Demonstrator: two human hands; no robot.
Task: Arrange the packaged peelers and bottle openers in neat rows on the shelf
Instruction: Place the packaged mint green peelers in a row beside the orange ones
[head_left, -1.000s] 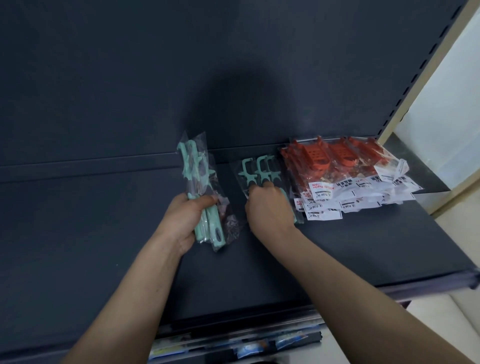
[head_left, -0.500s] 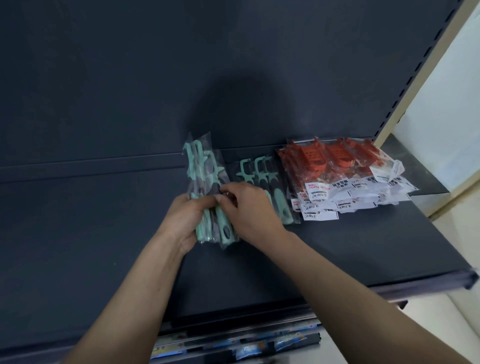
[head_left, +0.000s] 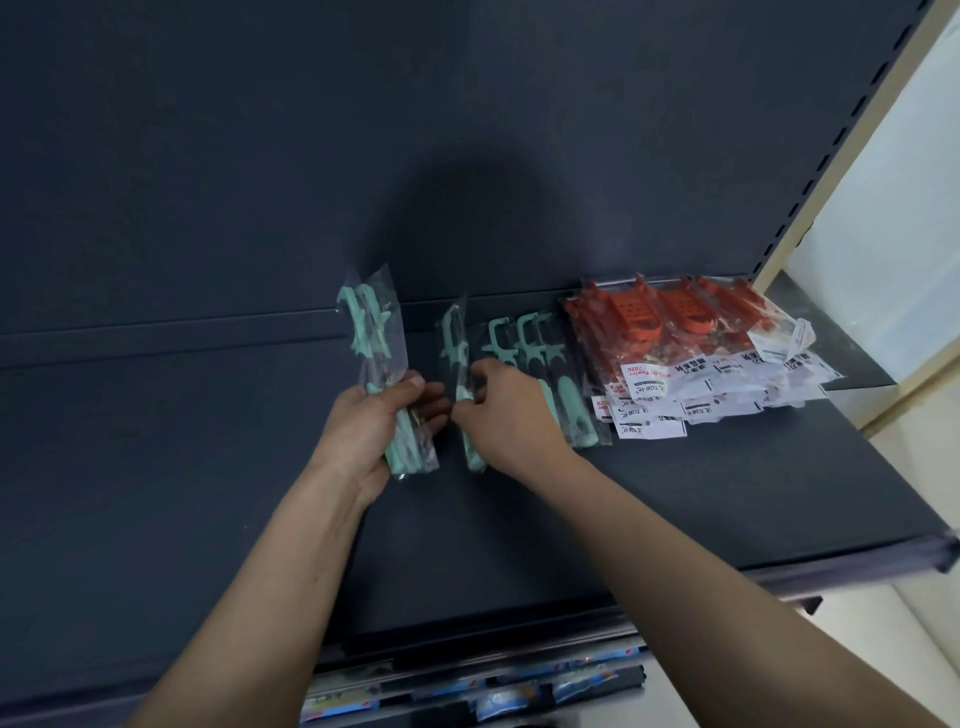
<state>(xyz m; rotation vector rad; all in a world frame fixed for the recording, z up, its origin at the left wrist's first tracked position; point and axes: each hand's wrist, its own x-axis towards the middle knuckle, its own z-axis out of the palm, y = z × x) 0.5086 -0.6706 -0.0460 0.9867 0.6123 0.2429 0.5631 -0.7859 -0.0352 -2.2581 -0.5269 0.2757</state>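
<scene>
My left hand (head_left: 371, 426) grips a bundle of mint-green peelers in clear bags (head_left: 375, 332), held upright above the dark shelf (head_left: 208, 467). My right hand (head_left: 506, 415) pinches a single bagged green peeler (head_left: 453, 343) just right of the bundle. Behind that hand, two or three green peelers (head_left: 535, 348) lie flat on the shelf in a row. Further right sits a pile of orange packaged tools with white labels (head_left: 691, 353), fanned out against the back panel.
The shelf's front edge (head_left: 779, 571) runs below my forearms, with a lower shelf of blue-labelled goods (head_left: 467, 686) beneath. A cream upright post (head_left: 852, 171) bounds the right side. The shelf's left half is bare dark surface.
My right hand left the flat row, reached the bundle in my left hand, and has pulled one peeler away to the right. The bundle now stands apart from it.
</scene>
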